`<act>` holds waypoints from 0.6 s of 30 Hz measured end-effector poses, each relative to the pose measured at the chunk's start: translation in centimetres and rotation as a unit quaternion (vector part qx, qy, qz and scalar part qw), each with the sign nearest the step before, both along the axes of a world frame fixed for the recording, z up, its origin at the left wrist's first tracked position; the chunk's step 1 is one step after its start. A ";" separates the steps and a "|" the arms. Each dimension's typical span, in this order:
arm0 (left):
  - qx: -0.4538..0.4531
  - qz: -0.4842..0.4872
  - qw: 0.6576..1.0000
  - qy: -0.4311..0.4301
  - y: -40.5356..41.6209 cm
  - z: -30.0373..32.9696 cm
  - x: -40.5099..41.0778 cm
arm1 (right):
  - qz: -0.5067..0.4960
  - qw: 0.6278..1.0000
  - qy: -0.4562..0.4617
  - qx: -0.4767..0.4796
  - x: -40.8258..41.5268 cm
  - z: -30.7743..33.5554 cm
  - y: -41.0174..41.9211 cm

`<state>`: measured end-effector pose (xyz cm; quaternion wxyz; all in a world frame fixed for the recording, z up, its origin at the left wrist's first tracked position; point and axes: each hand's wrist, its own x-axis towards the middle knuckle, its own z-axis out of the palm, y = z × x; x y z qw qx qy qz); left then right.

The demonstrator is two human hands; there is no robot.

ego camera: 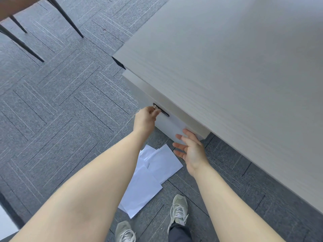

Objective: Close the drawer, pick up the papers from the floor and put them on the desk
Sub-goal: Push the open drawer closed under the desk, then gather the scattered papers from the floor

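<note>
A pale wood-grain desk [227, 67] fills the upper right. Its white drawer [172, 126] sticks out a little under the desk's near edge, with a dark handle [161, 110] on its front. My left hand [146, 120] has its fingertips curled at the handle's left end. My right hand [191, 151] lies flat with fingers spread against the lower right of the drawer front. Several white papers [150, 177] lie overlapping on the grey carpet below the drawer, between my forearms.
Dark chair legs [21, 42] and a brown seat edge stand at the upper left on the carpet. My two pale sneakers [178, 209] are on the floor just below the papers. A white object shows at the lower left corner.
</note>
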<state>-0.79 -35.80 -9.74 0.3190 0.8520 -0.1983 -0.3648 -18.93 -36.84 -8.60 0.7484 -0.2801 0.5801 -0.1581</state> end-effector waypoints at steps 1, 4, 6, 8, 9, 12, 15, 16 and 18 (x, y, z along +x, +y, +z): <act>0.014 -0.006 1.000 0.006 0.7 0.3 0.1 | 0.016 1.000 0.006 0.002 0.2 0.2 0.3; 0.036 -0.017 0.999 -0.009 4.8 0.6 0.1 | 0.054 0.998 0.034 0.002 0.8 1.1 1.7; 0.040 -0.027 0.999 -0.006 9.5 0.8 1.0 | 0.067 0.996 0.051 -0.001 2.0 1.9 4.1; 0.047 -0.038 0.998 0.002 13.1 0.6 1.1 | 0.070 0.995 0.065 -0.004 2.2 2.0 5.6; 0.053 -0.045 0.998 0.009 15.5 0.5 1.8 | 0.064 0.995 0.073 -0.004 2.8 1.8 7.3; 0.091 -0.044 0.994 0.032 22.7 -2.8 4.9 | 0.033 0.994 0.104 0.001 4.8 -0.3 13.0; 0.149 -0.068 0.986 0.039 29.0 -7.9 7.5 | 0.007 0.990 0.141 0.021 6.2 -5.5 18.7; 0.164 -0.077 0.983 0.039 30.8 -9.9 8.4 | -0.002 0.988 0.152 0.030 6.5 -7.6 20.3; 0.191 -0.081 0.977 0.048 34.3 -14.0 9.7 | -0.001 0.982 0.178 0.064 6.6 -12.7 24.1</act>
